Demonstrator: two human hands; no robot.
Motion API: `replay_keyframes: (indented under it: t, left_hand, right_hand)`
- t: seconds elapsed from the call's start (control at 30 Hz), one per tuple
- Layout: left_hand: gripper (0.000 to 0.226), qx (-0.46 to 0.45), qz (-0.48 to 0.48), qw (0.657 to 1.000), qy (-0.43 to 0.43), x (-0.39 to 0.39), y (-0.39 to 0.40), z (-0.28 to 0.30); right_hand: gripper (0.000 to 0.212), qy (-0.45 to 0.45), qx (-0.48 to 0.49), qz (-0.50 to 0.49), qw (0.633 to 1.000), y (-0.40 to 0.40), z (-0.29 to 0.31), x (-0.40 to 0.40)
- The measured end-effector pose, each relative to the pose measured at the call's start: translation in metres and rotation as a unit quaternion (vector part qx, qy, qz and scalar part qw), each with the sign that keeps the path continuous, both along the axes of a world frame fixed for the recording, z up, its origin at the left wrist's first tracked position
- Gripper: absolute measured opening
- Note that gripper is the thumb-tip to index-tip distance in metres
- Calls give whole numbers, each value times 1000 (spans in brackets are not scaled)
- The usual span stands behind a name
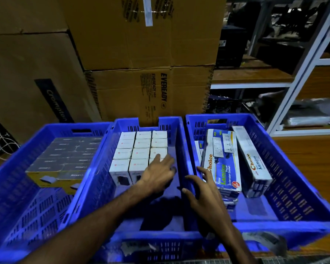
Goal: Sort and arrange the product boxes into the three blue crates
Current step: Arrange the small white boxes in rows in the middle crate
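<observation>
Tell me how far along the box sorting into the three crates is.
Mostly done, it seems. The left crate holds packed grey boxes; the middle crate has neat rows of white boxes. The left hand touches that grid's near right corner. The extension socket boxes in the right crate lie tilted, unarranged; the right hand holds nothing.

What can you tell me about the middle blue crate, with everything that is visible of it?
The middle blue crate looks like moulded plastic, with slotted walls and a cutout in its far wall. It stands between two other blue crates. Small white boxes stand packed in rows, three across, in its far part; the near floor is bare. The left hand reaches in and touches the nearest right-side boxes. The right hand rests on its right wall.
</observation>
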State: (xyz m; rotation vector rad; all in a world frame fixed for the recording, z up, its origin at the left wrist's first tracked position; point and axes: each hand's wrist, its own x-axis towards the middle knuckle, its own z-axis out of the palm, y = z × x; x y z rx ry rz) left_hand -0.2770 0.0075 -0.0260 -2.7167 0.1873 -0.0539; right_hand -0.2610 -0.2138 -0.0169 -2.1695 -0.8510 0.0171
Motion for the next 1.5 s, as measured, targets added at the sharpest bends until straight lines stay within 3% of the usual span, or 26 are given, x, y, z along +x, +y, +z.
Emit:
replay_keyframes:
  t: [0.1,0.27,0.37,0.5,0.67,0.8,0.87,1.0,1.23,1.33,1.5]
  left_hand:
    - [31,108,-42,992,44,9,-7,-25]
    - [54,249,70,950,173,29,-7,-49]
    - [51,270,87,930,233,38,-16,-47]
    - [48,280,89,926,238,48,-27,-42]
    - [53,262,69,942,197,45,-37,-30]
    - [60,234,16,965,115,28,-45,-6]
    - [53,239,26,962,130,23,-42,-6]
    - [34,182,89,949,240,20,-22,-12]
    - [44,188,30,968,163,18,-20,-9]
    - [54,97,-24,993,65,14,-8,-6]
    - [32,-123,-9,992,-18,-1,-4,29]
  right_hand:
    - [35,-10,4,5,1000,-1,0,-1]
    - [35,-30,-15,-8,999,-1,3,-5]
    - [33,-34,-22,-17,999,0,4,-7]
    - [32,-28,-23,-20,999,0,5,-6]
    - [31,-15,-25,-22,999,0,8,-8]
    - [29,-5,-34,-24,999,1,9,-8]
    - [29,0,-47,-34,998,3,10,-8]
    - [27,2,-40,-39,998,3,12,-11]
    - [24,5,-14,-31,999,3,9,-11]
    - [21,18,2,-38,999,2,11,-12]
    - [18,33,54,-78,995,-1,17,-11]
